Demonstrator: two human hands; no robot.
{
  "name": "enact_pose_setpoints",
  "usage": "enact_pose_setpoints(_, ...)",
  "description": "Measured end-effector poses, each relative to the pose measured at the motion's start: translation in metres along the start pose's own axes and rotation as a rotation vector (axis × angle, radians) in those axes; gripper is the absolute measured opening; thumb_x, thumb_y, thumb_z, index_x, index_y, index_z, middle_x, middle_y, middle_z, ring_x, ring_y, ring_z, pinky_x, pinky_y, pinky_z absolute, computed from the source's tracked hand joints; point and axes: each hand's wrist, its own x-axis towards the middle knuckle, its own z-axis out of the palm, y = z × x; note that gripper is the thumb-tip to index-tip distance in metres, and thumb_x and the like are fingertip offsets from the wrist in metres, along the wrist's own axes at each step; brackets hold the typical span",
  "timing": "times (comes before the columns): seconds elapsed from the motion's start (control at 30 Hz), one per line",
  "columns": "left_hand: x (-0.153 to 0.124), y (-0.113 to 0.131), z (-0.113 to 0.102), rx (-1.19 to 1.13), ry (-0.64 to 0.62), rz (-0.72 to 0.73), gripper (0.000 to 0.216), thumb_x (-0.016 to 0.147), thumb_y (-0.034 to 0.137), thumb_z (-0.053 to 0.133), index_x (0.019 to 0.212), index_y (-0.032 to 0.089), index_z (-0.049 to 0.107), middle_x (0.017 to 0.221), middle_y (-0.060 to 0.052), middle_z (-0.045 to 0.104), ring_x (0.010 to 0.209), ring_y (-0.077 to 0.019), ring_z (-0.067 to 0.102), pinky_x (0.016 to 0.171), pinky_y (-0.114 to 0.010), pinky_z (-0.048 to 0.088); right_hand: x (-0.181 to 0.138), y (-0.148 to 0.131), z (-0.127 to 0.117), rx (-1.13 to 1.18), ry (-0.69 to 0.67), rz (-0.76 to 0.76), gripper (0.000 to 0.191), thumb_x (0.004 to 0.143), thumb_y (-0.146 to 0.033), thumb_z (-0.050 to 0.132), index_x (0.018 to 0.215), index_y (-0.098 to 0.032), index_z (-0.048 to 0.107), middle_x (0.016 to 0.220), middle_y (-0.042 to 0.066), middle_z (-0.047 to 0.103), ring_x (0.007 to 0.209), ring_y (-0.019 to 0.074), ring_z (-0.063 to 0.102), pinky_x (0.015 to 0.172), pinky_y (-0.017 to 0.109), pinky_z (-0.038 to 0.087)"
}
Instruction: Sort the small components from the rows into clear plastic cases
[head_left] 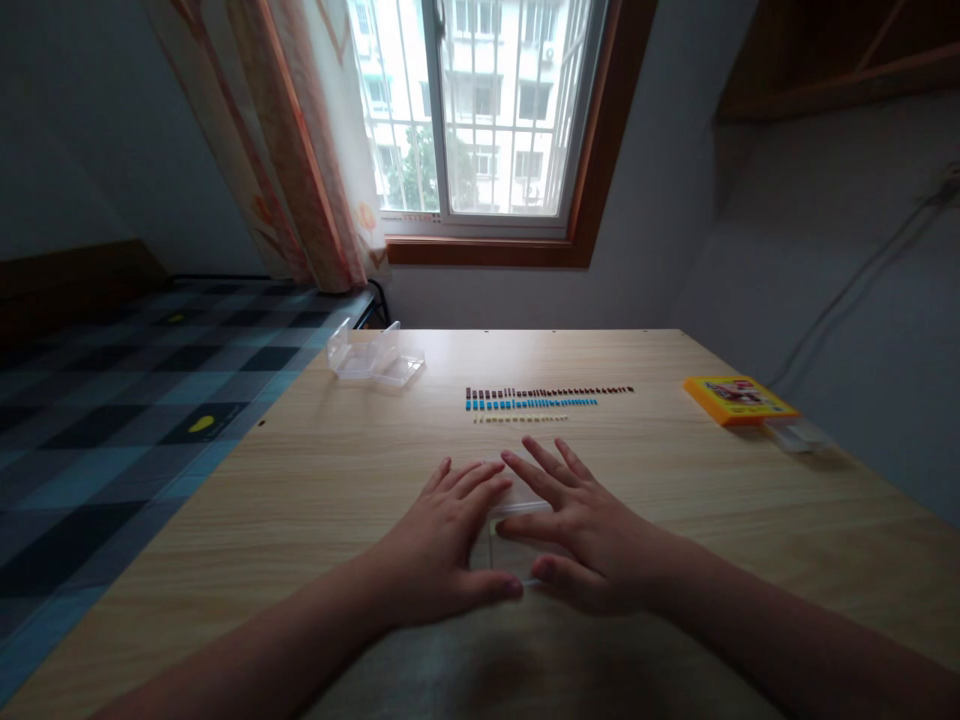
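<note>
Both my hands lie flat on a wooden table [315,470], fingers stretched out and spread. My left hand [442,540] and my right hand [581,530] rest side by side on a small clear plastic box [504,545], which shows only in the gap between them. Beyond my fingertips lie three neat rows of tiny pieces: a dark brown row [547,391], a blue row [531,403] and a short pale yellow row [520,419].
An open clear plastic case [373,355] sits at the table's far left. A yellow box [737,398] with a clear lid piece [796,433] beside it lies at the right. A checked bed cover [112,420] borders the table's left; a window [480,110] is ahead.
</note>
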Motion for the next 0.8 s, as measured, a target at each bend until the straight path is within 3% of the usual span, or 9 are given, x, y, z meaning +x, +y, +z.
enact_pose_setpoints(0.2, -0.002, 0.000, -0.001, -0.014, 0.013, 0.009, 0.093, 0.081, 0.072, 0.068, 0.153, 0.019, 0.043, 0.162, -0.018, 0.037, 0.151, -0.0377, 0.032, 0.124, -0.065, 0.014, -0.001, 0.004, 0.001, 0.017, 0.058, -0.034, 0.047, 0.100, -0.062, 0.044, 0.133, -0.035, 0.065, 0.172, 0.002, 0.011, 0.158, 0.0370, 0.004, 0.123, 0.066, 0.000)
enact_pose_setpoints(0.37, 0.000, 0.005, -0.007, 0.002, -0.040, -0.030, 0.094, 0.079, 0.072, 0.069, 0.152, 0.017, 0.046, 0.163, -0.018, 0.035, 0.152, -0.0387, 0.029, 0.125, -0.063, 0.016, 0.000, 0.025, 0.001, 0.099, 0.373, 0.024, 0.053, 0.104, -0.059, 0.031, 0.114, -0.030, 0.074, 0.163, 0.004, 0.038, 0.157, 0.0321, 0.018, 0.124, 0.062, 0.012)
enact_pose_setpoints(0.53, -0.001, 0.007, -0.008, -0.003, -0.050, -0.005, 0.094, 0.078, 0.071, 0.070, 0.152, 0.018, 0.046, 0.162, -0.017, 0.037, 0.151, -0.0407, 0.030, 0.124, -0.065, 0.016, 0.008, 0.056, 0.009, 0.165, 0.609, 0.192, 0.050, 0.106, -0.051, 0.034, 0.104, -0.026, 0.077, 0.151, 0.009, 0.055, 0.152, 0.0321, 0.030, 0.123, 0.062, 0.022)
enact_pose_setpoints(0.8, -0.006, 0.016, -0.013, 0.027, -0.088, 0.042, 0.094, 0.076, 0.073, 0.071, 0.149, 0.018, 0.048, 0.160, -0.018, 0.041, 0.150, -0.0424, 0.032, 0.123, -0.068, 0.016, 0.034, 0.080, 0.017, 0.122, 0.664, 0.206, 0.038, 0.105, -0.039, 0.042, 0.110, -0.026, 0.077, 0.147, 0.010, 0.058, 0.151, 0.0303, 0.032, 0.122, 0.061, 0.025)
